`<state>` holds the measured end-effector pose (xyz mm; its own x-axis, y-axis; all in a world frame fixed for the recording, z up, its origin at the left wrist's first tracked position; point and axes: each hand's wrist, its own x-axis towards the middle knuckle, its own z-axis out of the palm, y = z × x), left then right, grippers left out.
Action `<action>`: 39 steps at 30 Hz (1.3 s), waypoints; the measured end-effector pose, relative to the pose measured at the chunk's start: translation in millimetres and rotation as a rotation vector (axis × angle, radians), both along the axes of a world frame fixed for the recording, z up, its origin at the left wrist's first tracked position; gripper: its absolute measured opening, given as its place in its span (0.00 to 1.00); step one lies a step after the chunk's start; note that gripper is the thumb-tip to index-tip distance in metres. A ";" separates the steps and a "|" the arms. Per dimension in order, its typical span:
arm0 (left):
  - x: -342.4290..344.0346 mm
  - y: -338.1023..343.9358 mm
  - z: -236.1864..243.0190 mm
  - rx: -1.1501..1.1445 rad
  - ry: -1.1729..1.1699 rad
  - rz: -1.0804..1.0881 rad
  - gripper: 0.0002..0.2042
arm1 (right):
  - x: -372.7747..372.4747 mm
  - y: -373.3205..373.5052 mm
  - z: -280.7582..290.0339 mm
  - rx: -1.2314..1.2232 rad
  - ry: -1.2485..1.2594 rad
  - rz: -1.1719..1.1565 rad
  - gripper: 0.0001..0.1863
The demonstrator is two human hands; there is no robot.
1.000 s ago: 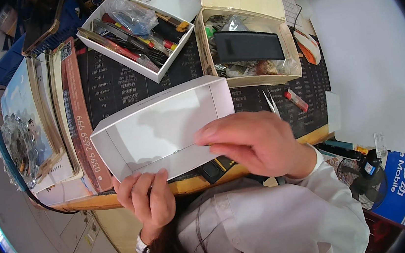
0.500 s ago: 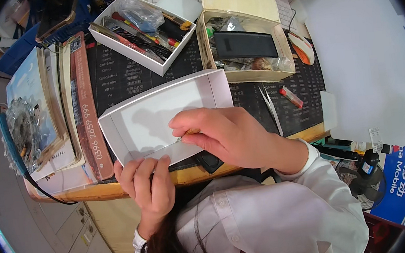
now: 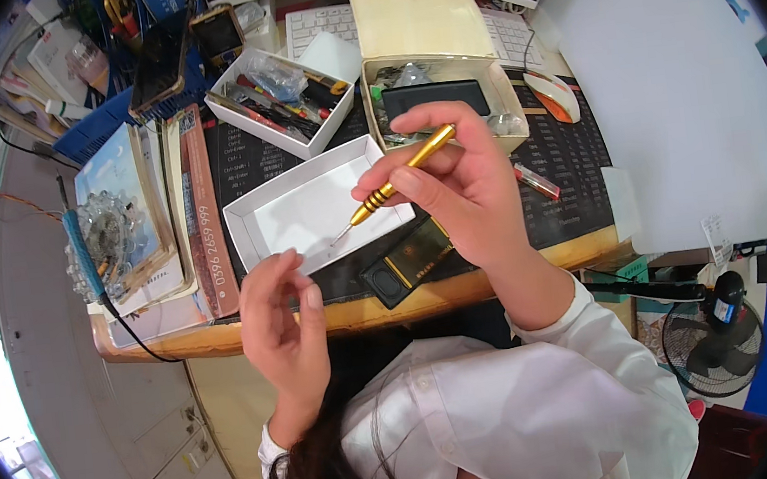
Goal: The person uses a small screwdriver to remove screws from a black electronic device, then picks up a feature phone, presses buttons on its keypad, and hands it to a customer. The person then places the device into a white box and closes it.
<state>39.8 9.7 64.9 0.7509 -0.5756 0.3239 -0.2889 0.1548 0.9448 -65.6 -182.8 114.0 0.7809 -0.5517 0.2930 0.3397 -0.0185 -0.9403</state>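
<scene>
A slim gold screwdriver (image 3: 377, 199) with a thin silver tip is pinched in my right hand (image 3: 477, 192), held tilted above the right part of a shallow white box (image 3: 297, 216). The box lies open on the dark mat, its visible floor plain white. My left hand (image 3: 283, 334) is just off the box's near left corner, fingers loosely curled and apart, with nothing seen in them. Below the screwdriver, at the table's front edge, rests a black and gold phone-shaped device (image 3: 409, 260); my right hand partly covers it.
Behind stand a white box of tools (image 3: 321, 138) and a cream lidded box (image 3: 411, 12) with a black phone-like slab (image 3: 434, 98). A soldering iron (image 3: 84, 252) leans by books (image 3: 203, 212) at left. A mouse (image 3: 553, 95) and red-capped tube (image 3: 538, 182) lie right.
My right hand has risen out of the white box, and the gold screwdriver now shows in it. My left hand has let go of the box's near edge. The black and gold device is more exposed.
</scene>
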 end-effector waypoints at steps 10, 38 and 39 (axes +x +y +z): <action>5.6 -28.9 8.3 -0.270 0.687 -0.424 0.09 | -4.1 -0.9 5.7 0.197 -0.051 -0.007 0.16; 13.8 -25.4 -21.9 0.449 -0.806 0.188 0.09 | -87.2 -3.5 -66.8 0.109 0.013 -0.385 0.15; 11.6 -26.3 -21.2 0.417 -0.834 0.221 0.09 | -92.2 -2.1 -69.1 0.103 0.027 -0.399 0.15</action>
